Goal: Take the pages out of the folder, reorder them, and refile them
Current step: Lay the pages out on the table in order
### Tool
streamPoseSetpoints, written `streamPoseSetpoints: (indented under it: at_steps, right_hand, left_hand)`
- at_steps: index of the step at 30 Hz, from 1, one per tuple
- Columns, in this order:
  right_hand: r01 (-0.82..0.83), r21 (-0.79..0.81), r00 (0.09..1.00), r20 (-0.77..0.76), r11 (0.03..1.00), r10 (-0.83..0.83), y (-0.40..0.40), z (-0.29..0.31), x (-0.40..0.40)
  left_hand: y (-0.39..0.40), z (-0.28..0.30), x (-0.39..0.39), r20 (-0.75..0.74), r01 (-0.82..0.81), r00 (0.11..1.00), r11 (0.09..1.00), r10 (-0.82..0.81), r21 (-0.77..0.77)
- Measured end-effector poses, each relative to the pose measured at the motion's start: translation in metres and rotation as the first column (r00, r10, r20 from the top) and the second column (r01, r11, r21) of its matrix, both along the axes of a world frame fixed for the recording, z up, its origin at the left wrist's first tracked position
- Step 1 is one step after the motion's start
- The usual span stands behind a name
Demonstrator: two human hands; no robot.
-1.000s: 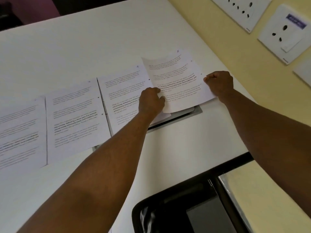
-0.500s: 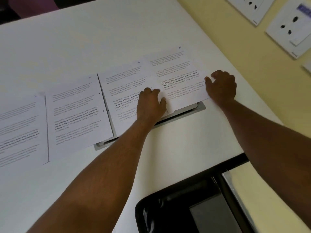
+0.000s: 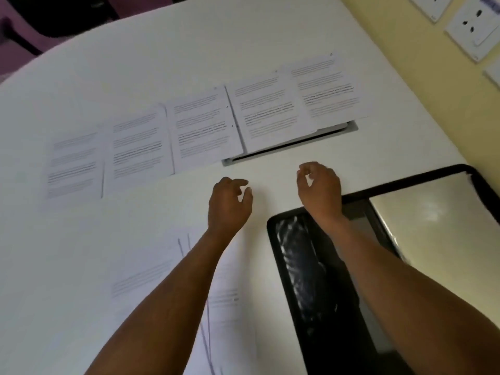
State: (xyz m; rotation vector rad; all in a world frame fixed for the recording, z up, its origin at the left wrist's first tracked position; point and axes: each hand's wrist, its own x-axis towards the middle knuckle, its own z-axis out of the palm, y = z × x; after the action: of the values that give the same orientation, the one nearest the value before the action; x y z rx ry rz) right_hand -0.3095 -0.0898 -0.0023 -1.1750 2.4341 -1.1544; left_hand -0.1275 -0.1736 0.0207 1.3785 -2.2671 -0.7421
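Several printed pages lie side by side in a row across the white table; the rightmost page overlaps the one to its left. More pages lie near me under my left forearm. The open black folder with a clear sleeve sits at the right front. My left hand hovers over bare table below the row, fingers loosely curled, holding nothing. My right hand hovers beside it, at the folder's top left corner, fingers also loosely curled and empty.
A grey cable slot is set into the table, partly covered by the right-hand pages. A yellow wall with white sockets runs along the right. A purple chair stands past the table's far left edge.
Both hands have let go of the rightmost page, which now lies flat, and drawn back toward me. The view has tilted, showing more pages and the folder.
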Motion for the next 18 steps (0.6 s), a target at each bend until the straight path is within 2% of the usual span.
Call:
streamPoseSetpoints:
  at_steps: [5, 9, 13, 18]
  right_hand:
    - [-0.083, 0.021, 0.981, 0.180, 0.996, 0.078, 0.055, 0.008, 0.092]
    - [-0.125, 0.155, 0.940, 0.334, 0.980, 0.068, 0.095, -0.005, 0.152]
    - [-0.160, 0.273, 0.930, 0.363, 0.949, 0.053, 0.124, -0.018, 0.193]
    - [-0.204, 0.384, 0.925, 0.378, 0.900, 0.049, 0.140, -0.018, 0.241]
  left_hand:
    - [0.050, -0.004, 0.113, 0.034, -0.109, 0.994, 0.994, 0.108, 0.027]
    - [0.095, -0.019, 0.200, 0.166, -0.243, 0.961, 0.964, 0.223, 0.107]
    - [0.127, -0.033, 0.268, 0.326, -0.455, 0.866, 0.868, 0.380, 0.197]
    - [0.145, -0.040, 0.318, 0.482, -0.661, 0.709, 0.722, 0.514, 0.204]
